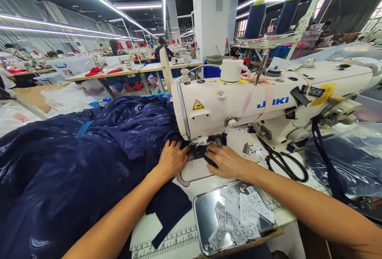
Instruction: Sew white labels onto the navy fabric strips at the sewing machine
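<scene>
A white sewing machine (209, 104) stands in front of me, its needle area low at its left end. My left hand (174, 158) is just left of the needle, its fingers closed on navy fabric (125, 139) that spreads in a large heap to the left. To the right of the needle, my right hand (225, 161) has its fingers bent over a dark navy part of the cloth beside the presser foot. The fingertips of both hands are partly hidden by cloth and machine. A navy flap (170, 207) hangs below my left wrist.
A metal tray (205, 231) with several printed labels (243, 211) lies at the front. Black scissors (288, 163) rest right of my right hand, near a plastic-wrapped navy bundle (343, 163). Thread cones (255, 20) stand above the machine. Other people work at tables behind.
</scene>
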Demonstrator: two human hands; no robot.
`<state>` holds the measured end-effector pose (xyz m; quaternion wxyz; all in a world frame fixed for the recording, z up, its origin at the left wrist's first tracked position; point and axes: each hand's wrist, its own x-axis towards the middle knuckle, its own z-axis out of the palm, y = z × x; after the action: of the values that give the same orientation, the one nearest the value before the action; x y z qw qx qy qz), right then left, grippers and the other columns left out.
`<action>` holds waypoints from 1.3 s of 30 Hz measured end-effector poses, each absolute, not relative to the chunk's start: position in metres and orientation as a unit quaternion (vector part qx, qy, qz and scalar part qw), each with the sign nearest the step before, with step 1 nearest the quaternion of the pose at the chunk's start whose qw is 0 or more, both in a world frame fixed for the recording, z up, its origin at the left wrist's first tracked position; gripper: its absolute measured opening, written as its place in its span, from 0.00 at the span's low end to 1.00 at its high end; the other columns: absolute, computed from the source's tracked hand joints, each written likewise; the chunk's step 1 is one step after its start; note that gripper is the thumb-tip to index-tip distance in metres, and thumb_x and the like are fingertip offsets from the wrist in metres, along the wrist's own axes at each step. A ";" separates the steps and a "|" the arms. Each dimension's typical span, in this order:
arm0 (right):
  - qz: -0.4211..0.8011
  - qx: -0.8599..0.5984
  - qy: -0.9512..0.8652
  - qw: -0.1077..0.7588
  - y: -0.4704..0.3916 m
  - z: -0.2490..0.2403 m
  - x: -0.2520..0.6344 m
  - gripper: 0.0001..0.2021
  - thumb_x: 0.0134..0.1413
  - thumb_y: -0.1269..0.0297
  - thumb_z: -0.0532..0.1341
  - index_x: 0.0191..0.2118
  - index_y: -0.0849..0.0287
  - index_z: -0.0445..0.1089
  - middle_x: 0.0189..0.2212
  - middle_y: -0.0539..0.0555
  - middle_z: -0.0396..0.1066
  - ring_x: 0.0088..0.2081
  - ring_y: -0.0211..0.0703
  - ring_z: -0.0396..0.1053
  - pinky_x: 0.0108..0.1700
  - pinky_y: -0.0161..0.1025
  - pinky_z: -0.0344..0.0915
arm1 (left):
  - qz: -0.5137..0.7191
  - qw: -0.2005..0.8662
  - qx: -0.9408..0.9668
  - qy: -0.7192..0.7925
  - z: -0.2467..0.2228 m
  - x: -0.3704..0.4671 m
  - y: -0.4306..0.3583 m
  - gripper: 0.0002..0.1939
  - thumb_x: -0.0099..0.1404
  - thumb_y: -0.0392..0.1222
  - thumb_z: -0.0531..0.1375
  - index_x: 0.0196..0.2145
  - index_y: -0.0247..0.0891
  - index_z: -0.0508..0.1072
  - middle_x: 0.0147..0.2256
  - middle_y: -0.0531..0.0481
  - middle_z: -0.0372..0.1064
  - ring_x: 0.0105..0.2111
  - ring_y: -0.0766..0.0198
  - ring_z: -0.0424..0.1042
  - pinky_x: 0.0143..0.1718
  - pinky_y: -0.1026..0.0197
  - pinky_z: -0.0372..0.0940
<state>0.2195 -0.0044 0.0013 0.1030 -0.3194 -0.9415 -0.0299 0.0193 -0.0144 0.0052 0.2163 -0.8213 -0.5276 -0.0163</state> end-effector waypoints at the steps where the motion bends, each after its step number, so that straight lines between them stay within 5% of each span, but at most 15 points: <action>1: -0.029 -0.320 -0.941 0.107 -0.005 0.001 0.218 0.13 0.52 0.65 0.53 0.38 0.68 0.69 0.39 0.62 0.66 0.41 0.48 0.62 0.42 0.43 0.62 | -0.017 0.216 -0.821 -0.528 0.005 0.019 -0.014 0.16 0.59 0.38 0.50 0.43 0.40 0.71 0.35 0.40 0.69 0.37 0.52 0.66 0.39 0.51 0.56; 7: -0.046 -0.327 -0.938 0.104 -0.007 -0.003 0.213 0.14 0.52 0.61 0.53 0.37 0.68 0.69 0.37 0.62 0.65 0.38 0.49 0.62 0.36 0.42 0.63 | -0.024 0.217 -0.825 -0.521 0.004 0.019 -0.012 0.16 0.59 0.38 0.50 0.42 0.41 0.71 0.34 0.40 0.69 0.37 0.51 0.65 0.39 0.50 0.55; 33: -0.100 -0.337 -0.928 0.120 -0.004 -0.009 0.208 0.17 0.56 0.62 0.51 0.41 0.69 0.69 0.40 0.64 0.66 0.39 0.49 0.63 0.42 0.45 0.59 | -0.017 0.207 -0.813 -0.543 0.002 0.024 -0.002 0.15 0.59 0.38 0.49 0.38 0.36 0.73 0.33 0.39 0.71 0.35 0.51 0.68 0.39 0.49 0.57; 39: -0.118 -0.343 -0.924 0.119 0.013 -0.008 0.226 0.15 0.54 0.67 0.50 0.43 0.66 0.69 0.35 0.61 0.68 0.40 0.49 0.61 0.44 0.45 0.55 | -0.100 -0.002 -0.832 -0.545 0.038 0.023 -0.017 0.17 0.58 0.34 0.49 0.41 0.37 0.73 0.37 0.45 0.71 0.38 0.59 0.69 0.41 0.58 0.62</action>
<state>0.2258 0.0134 -0.0083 0.1187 -0.3434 -0.9242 -0.1180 0.0235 -0.0174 0.0376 -0.0019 -0.8323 -0.5452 -0.1004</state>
